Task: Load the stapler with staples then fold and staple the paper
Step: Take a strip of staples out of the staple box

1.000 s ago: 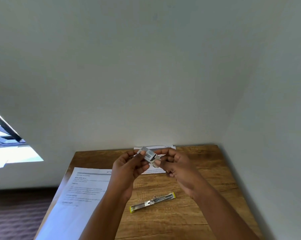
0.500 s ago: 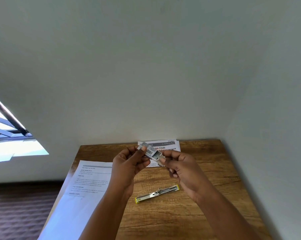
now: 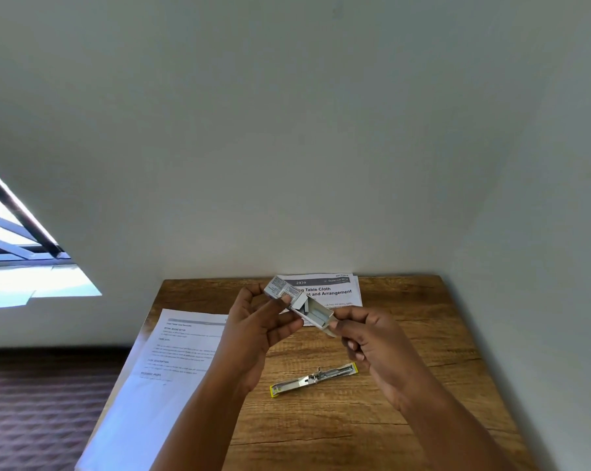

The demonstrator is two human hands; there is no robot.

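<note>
wooden table (image 3: 406,419) set in a white-walled corner. i note the left hand (image 3: 253,331) pinching the sleeve of the staple box (image 3: 282,289); the right hand (image 3: 372,345) pinches its inner tray (image 3: 316,316), slid partly out between both grips. below the hands, untouched, lies the stapler (image 3: 313,380), opened flat. left of the left grip lies a printed sheet (image 3: 171,348).

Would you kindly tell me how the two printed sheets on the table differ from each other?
The near sheet lies at the table's left edge and hangs over it; the far sheet lies wholly on the table, by the wall. The near sheet carries small faint text under a grey bar; the far sheet has a dark header band and bold black words. The hands cover part of each. Both are white printed paper, lying flat.
</note>
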